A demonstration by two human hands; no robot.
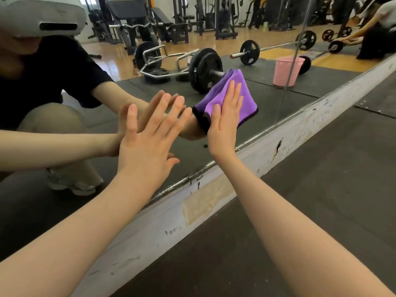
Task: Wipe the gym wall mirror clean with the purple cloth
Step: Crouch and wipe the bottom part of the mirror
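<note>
The gym wall mirror (285, 99) fills the upper left and runs down to a white base strip. A folded purple cloth (248, 97) with a dark edge lies flat against the glass low down. My right hand (225, 123) presses on the cloth with flat, straight fingers. My left hand (147, 140) is open with fingers spread, its palm on or just off the glass to the left of the cloth; I cannot tell if it touches. Both hands are mirrored in the glass.
The white, chipped base strip (278, 151) runs diagonally under the mirror. Dark rubber flooring (321, 189) lies at lower right. The mirror reflects a pink bucket (287, 71), loaded barbells (203, 71), weight benches, a crouching person with a headset, and another person at top right.
</note>
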